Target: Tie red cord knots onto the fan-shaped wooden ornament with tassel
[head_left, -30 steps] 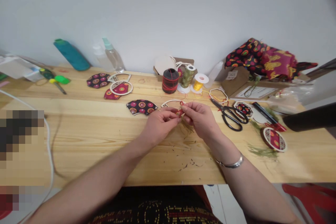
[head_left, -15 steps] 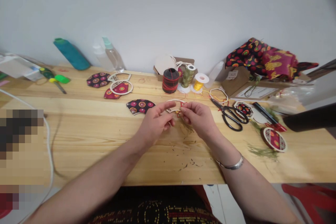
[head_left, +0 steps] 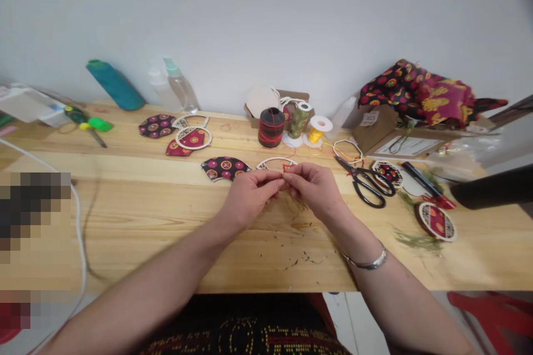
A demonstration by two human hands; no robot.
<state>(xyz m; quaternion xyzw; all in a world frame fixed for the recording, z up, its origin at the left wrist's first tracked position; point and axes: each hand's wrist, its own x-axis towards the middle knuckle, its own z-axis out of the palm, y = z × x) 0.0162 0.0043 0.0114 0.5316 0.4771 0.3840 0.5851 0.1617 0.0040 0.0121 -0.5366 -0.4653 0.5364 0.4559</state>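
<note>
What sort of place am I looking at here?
Likely a small handicraft workspace: the wooden table holds a yellow thread spool, black-handled scissors and a cardboard box heaped with patterned fabric.

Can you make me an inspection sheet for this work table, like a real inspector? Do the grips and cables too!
Surface: wooden table, with small dark bits scattered near its front edge.
Job's things: red cord at the fingertips; pale lattice frame just beyond, partly hidden.
Clutter: black-handled scissors and green thread trimmings on the right; black-and-red spool towards the back.
Grips: right grip pinches the cord; left grip meets it, but its hold is hidden.
Cables: white cable at the left end.
Surroundings: pale wall behind; something red low on the right.
</note>
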